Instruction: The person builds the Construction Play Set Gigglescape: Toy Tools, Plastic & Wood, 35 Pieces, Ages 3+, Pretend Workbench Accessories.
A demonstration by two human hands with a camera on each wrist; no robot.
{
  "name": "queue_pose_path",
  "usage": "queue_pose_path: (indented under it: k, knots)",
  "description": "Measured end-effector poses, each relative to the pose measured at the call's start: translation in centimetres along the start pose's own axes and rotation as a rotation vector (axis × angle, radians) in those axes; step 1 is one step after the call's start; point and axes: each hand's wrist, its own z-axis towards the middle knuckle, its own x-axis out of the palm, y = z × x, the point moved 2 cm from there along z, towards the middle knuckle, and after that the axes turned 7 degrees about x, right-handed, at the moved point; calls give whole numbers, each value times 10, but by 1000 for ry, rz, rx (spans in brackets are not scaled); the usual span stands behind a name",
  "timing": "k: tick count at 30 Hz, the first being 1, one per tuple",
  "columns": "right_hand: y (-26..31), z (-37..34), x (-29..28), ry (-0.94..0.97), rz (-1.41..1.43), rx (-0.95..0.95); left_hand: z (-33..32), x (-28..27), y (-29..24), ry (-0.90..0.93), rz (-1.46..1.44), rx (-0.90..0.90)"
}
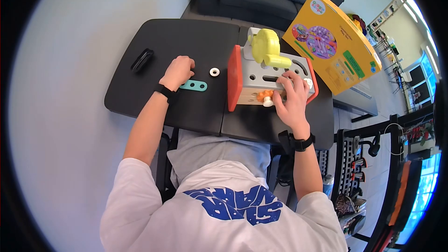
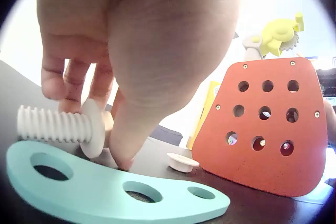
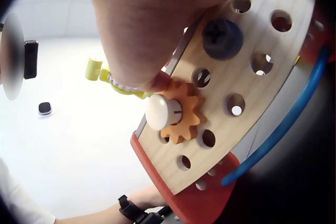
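The left hand (image 1: 177, 72) is low over the table beside a teal strip with holes (image 1: 195, 85). In the left wrist view, its thumb and fingers pinch the head end of a white threaded screw (image 2: 58, 125), just above the teal strip (image 2: 94, 187). The right hand (image 1: 294, 102) rests spread over the toy toolbox (image 1: 247, 94), fingers on its grey top and thumb at the front. In the right wrist view, a fingertip meets the orange gear (image 3: 191, 111), through which a white peg (image 3: 157, 112) sits.
A white ring (image 1: 214, 72) lies between the left hand and the box's red side (image 1: 234, 77). A dark case (image 1: 142, 59) lies at the table's left. The yellow toy (image 1: 267, 46) stands on the box top; a yellow carton (image 1: 329, 42) leans behind at the right.
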Motion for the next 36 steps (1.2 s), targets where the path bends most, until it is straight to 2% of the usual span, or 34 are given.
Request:
queue_pose_path:
  k: [7,10,12,13,15,16,19,20,22,26,32,36]
  knots:
    - [-10,3,-2,44,10,-10,-3,-13,-3,-119,34,52]
    - [-14,4,-3,51,11,-21,-4,-20,-14,-215,-62,50]
    - [-14,4,-4,57,15,-19,-4,-24,-23,-259,-274,11]
    - [-15,4,-4,60,23,-9,-3,-22,-26,-258,-275,9]
    - [-15,5,-4,66,30,-1,0,-16,-31,-242,-656,-35]
    - [-14,5,-4,64,29,-4,1,-14,-35,-242,-658,-38]
    - [-15,4,-2,63,26,-8,5,-8,-50,-199,-1168,-26]
    - [-15,4,-2,59,22,-8,6,-6,-54,-201,-1169,-27]
    - [-15,4,-2,60,26,-6,8,-2,-61,-210,-1429,1]
    - [-14,4,-3,58,26,-3,14,7,-64,-272,-1549,22]
    - [-13,4,-2,26,25,-18,8,8,-64,-218,-1585,-26]
    - [-14,3,-2,27,25,-15,8,12,-67,-189,-1614,14]
